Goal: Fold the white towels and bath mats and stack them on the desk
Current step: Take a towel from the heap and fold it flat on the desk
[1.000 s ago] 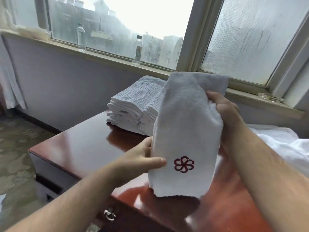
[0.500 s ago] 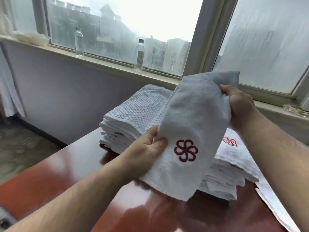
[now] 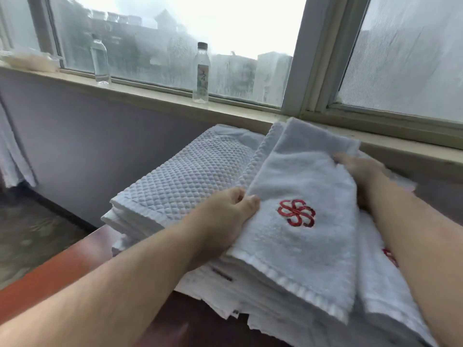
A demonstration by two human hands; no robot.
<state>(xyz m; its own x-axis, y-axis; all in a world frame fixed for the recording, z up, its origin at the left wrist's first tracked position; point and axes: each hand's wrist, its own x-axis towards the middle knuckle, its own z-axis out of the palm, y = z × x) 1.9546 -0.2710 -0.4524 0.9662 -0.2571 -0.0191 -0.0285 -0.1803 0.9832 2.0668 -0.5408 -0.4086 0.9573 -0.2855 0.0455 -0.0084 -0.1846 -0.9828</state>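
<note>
A folded white towel [image 3: 300,191] with a red flower emblem lies tilted on top of a stack of folded towels [image 3: 263,294] on the reddish wooden desk [image 3: 45,281]. My left hand [image 3: 225,216] grips its left edge, thumb on top. My right hand [image 3: 360,171], blurred, holds its far right edge. To the left stands a second stack, of waffle-textured bath mats [image 3: 185,179]. Another red emblem [image 3: 390,256] peeks out on a towel beneath, by my right forearm.
Two clear plastic bottles [image 3: 100,61] [image 3: 201,73] stand on the windowsill [image 3: 150,92] behind the desk. White cloth hangs at the far left [image 3: 12,151]. Patterned floor [image 3: 32,221] lies left of the desk.
Both hands have carried the folded towel from upright in the air forward and down onto the towel stack. The view has moved closer to the stacks.
</note>
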